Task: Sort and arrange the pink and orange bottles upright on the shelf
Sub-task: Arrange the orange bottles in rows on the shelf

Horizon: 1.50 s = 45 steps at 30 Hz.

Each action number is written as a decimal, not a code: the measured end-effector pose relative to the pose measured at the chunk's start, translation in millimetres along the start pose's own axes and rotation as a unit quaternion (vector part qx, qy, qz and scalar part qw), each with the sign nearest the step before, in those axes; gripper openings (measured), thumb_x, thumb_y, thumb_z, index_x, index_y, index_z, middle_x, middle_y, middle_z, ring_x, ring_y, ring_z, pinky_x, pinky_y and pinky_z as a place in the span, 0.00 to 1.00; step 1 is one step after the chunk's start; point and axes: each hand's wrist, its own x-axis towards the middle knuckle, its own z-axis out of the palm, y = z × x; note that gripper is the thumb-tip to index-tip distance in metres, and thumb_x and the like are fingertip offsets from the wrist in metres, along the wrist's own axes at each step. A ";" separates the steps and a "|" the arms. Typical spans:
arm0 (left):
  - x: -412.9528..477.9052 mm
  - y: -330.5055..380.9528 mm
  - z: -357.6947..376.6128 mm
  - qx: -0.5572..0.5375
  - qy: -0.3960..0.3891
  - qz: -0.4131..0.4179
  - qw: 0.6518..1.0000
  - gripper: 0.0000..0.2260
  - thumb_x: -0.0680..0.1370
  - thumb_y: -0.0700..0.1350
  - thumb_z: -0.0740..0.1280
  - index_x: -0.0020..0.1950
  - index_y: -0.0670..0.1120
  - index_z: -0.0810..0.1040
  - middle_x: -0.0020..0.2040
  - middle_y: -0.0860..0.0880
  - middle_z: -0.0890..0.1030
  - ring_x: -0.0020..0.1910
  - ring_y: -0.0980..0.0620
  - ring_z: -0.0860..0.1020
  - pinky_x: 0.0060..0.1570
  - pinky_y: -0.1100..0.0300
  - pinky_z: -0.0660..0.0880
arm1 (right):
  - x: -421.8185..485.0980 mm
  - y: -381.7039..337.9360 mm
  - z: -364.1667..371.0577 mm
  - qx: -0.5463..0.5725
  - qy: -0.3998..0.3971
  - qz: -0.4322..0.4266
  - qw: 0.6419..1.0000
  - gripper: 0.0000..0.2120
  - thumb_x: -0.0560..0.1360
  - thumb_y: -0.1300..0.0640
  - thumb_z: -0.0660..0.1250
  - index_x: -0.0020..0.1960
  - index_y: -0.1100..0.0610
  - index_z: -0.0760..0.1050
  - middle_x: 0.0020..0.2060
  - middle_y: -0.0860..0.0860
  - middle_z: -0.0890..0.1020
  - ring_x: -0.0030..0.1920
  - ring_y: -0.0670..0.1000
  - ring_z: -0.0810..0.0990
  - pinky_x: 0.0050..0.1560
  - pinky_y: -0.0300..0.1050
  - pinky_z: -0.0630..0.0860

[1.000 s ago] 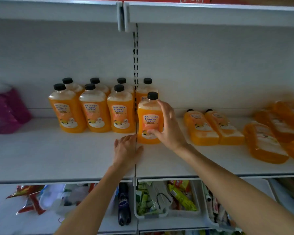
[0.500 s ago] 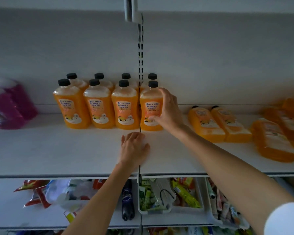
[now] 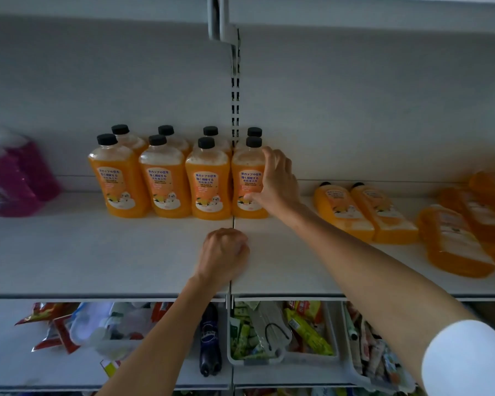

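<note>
Orange bottle (image 3: 245, 181), black cap, upright at the right end of the front row on the shelf (image 3: 97, 252). Who has it?
— Right hand (image 3: 279, 185). Fingers wrap its right side, thumb low on the label. Base looks down on the shelf, and the body touches the neighbour bottle (image 3: 207, 184) on its left.

Left hand?
— Left hand (image 3: 225, 254) is curled into a loose fist and holds nothing. Knuckles rest near the shelf's front, on the seam (image 3: 233, 224) between two shelf boards.

Other stock?
— Two upright rows of four, counting this one. To the right, well apart, several lying orange bottles (image 3: 383, 212) are flat on their sides. Pink bottles (image 3: 15, 178) are far left and blurred, so I can't tell how they stand.

Risks from here?
— My judgement only. The bottle stands right beside the seam, so if its base catches an uneven joint it may rock once released. Nothing props its right side, so a sideways tug on letting go could tip it that way. A shove leftward could topple the row like dominoes. A forearm swinging toward the flat ones could clip it too.
</note>
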 end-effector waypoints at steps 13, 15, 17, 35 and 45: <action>4.2 22.1 5.8 -0.044 -0.006 -0.004 0.999 0.15 0.76 0.41 0.63 0.61 0.46 0.77 0.60 0.49 0.78 0.59 0.50 0.76 0.58 0.61 0.69 | -2.7 78.8 -66.1 0.117 -0.154 -0.003 0.981 0.39 0.73 0.48 0.70 0.75 0.44 0.51 0.69 0.58 0.67 0.67 0.56 0.67 0.63 0.50 0.68; 19.3 34.9 16.1 -0.079 -0.013 -0.027 0.996 0.16 0.76 0.41 0.64 0.63 0.47 0.75 0.62 0.49 0.77 0.61 0.51 0.74 0.58 0.62 0.68 | -5.7 110.8 -72.4 0.101 -0.146 0.033 0.984 0.37 0.73 0.47 0.69 0.75 0.45 0.52 0.67 0.58 0.68 0.67 0.57 0.67 0.63 0.50 0.67; 36.1 53.3 30.5 -0.119 -0.012 -0.051 0.991 0.16 0.76 0.43 0.65 0.64 0.48 0.74 0.62 0.50 0.76 0.61 0.53 0.74 0.56 0.63 0.68 | -10.4 140.0 -73.1 0.085 -0.153 0.073 0.982 0.36 0.73 0.44 0.68 0.75 0.46 0.53 0.68 0.57 0.68 0.69 0.56 0.65 0.65 0.52 0.66; 82.0 125.1 102.6 -0.089 -0.083 -0.093 0.988 0.38 0.70 0.68 0.54 0.74 0.48 0.58 0.68 0.46 0.70 0.66 0.47 0.67 0.64 0.54 0.64 | -23.8 181.8 -54.0 -0.065 -0.212 0.045 0.974 0.30 0.77 0.36 0.53 0.73 0.53 0.60 0.71 0.54 0.67 0.71 0.56 0.62 0.69 0.52 0.55; 74.5 113.9 107.5 -0.170 -0.074 -0.008 0.983 0.33 0.66 0.77 0.42 0.69 0.69 0.52 0.59 0.44 0.78 0.53 0.49 0.77 0.49 0.61 0.71 | -26.7 181.2 -58.4 -0.046 -0.192 0.048 0.979 0.26 0.79 0.43 0.52 0.72 0.56 0.61 0.68 0.57 0.70 0.69 0.59 0.65 0.69 0.55 0.59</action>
